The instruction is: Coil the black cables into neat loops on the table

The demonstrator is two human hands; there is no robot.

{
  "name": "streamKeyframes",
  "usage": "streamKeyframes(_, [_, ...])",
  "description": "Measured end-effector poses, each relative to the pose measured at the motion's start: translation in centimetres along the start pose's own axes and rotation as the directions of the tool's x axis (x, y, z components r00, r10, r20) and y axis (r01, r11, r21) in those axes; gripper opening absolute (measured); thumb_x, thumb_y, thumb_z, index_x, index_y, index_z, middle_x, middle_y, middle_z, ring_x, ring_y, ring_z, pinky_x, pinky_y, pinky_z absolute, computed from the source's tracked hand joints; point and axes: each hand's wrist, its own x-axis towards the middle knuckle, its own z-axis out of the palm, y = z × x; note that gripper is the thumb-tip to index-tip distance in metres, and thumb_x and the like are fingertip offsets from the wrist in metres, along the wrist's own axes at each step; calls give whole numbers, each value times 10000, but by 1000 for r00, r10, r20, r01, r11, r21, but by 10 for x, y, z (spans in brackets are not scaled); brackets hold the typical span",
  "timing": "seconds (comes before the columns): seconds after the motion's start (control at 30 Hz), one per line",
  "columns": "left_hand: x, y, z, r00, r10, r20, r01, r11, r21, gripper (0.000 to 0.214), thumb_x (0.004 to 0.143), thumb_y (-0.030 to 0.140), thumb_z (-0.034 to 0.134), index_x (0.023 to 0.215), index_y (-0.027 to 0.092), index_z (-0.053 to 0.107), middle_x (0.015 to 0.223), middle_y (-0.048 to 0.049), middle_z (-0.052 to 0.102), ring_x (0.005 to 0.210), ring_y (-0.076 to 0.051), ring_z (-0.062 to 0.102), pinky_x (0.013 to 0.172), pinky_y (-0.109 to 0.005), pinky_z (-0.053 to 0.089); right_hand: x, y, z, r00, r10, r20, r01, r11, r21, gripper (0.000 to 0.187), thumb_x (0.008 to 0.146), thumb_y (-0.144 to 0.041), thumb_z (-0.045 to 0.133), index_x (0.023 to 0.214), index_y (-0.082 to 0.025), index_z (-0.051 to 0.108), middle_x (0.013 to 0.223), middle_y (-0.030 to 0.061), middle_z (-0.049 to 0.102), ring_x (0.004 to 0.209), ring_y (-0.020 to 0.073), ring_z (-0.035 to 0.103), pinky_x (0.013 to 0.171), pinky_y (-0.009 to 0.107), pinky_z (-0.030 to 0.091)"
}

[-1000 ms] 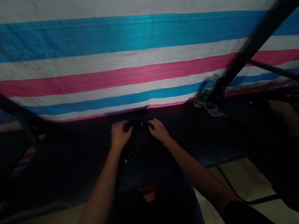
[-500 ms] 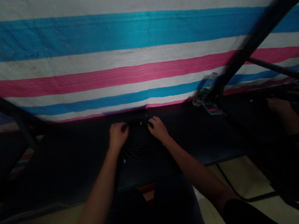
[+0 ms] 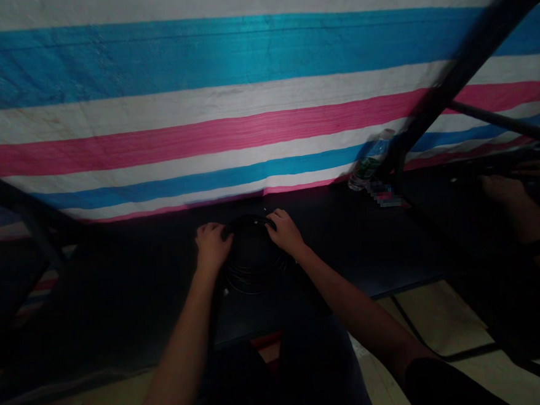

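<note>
A coil of black cable (image 3: pixel 254 259) lies on the dark table (image 3: pixel 347 246) straight in front of me. My left hand (image 3: pixel 212 246) is closed on the coil's upper left side. My right hand (image 3: pixel 285 231) is closed on its upper right side, pinching the cable near a small light-coloured end. The scene is dim, and the lower part of the coil blends into the dark tabletop.
A striped blue, white and pink tarp (image 3: pixel 226 107) hangs behind the table. A clear plastic bottle (image 3: pixel 368 166) leans at the back right beside a dark slanted pole (image 3: pixel 463 59). Another person's forearm (image 3: pixel 525 215) works at the far right. Pale floor (image 3: pixel 449 325) shows below.
My left hand has shifted slightly left along the coil and curled tighter. My right hand stays on the coil's upper right. The view has tilted a little.
</note>
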Motion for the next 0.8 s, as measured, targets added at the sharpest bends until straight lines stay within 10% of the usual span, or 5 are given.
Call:
streamKeyframes(0.2, [3,9,-13,986,59,-155,-95,968,-232,138,853,315,635,889,208,714,986,-109,704,1057,-332,586,935,-486,451,-2,-7,-4,997,23,-78,-6,978,209,149,912,-204,530,1032,-189,618,1018,106,623,972,250,602,909,401,486])
streamKeyframes(0.3, [2,17,-22,999,-26,-47,-3,849,-529,161,845,350,660,881,196,694,824,-57,697,796,-227,643,767,-358,498,-4,-8,-4,994,71,-84,-38,937,348,169,916,-264,543,1056,-204,616,930,67,657,861,223,638,815,361,504])
streamKeyframes(0.6, [-7,32,-46,878,179,445,457,-32,-889,475,847,307,692,1278,154,565,555,75,457,433,-85,404,433,-213,336,1,-14,-8,951,309,-4,-187,586,789,214,887,-387,600,998,-208,632,610,-72,448,411,64,358,398,222,281])
streamKeyframes(0.7, [-7,31,-48,848,220,482,505,-59,-861,561,820,321,709,1327,158,529,619,56,496,444,-82,419,423,-213,335,0,-22,-12,940,332,74,-217,419,881,209,871,-398,625,951,-204,614,608,-85,431,361,38,286,360,219,228])
streamKeyframes(0.8, [-5,29,-43,894,104,436,420,142,-896,562,814,383,708,1301,153,547,672,26,557,495,-111,494,473,-245,405,0,-28,-14,931,340,131,-233,278,932,213,850,-399,666,881,-204,586,600,-89,440,349,27,272,352,215,223])
